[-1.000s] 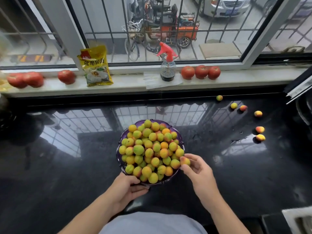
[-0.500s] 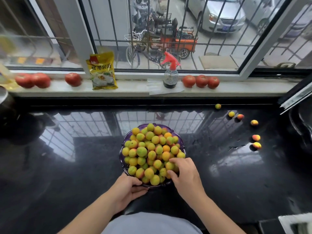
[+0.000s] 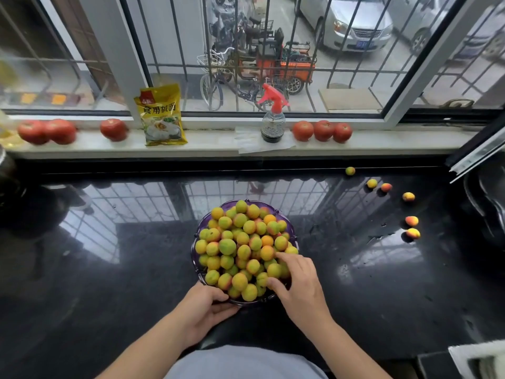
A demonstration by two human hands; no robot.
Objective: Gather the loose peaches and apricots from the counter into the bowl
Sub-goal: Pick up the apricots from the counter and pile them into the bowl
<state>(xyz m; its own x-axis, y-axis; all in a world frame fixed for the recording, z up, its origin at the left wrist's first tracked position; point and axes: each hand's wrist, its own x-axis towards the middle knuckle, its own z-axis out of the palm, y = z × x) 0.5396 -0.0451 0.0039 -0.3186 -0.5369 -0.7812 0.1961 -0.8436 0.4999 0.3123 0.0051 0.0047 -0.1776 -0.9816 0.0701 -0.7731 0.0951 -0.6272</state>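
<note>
Bowl [image 3: 200, 272] (purple, heaped with round fruit): left hand [image 3: 203, 310] grips its rim, right hand [image 3: 300, 285] rests open-fingered on fruit

Single head-worn wide-angle view, looking forward and down from close above the black counter [image 3: 109, 283], bowl [image 3: 198, 269] near centre, windowsill [image 3: 218, 146] at 12 o'clock, person's torso at 6 o'clock, edges curved by the lens

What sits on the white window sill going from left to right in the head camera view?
Pair of red tomatoes → single red tomato → yellow printed food packet → clear spray bottle with a red trigger → row of three red tomatoes.
</note>
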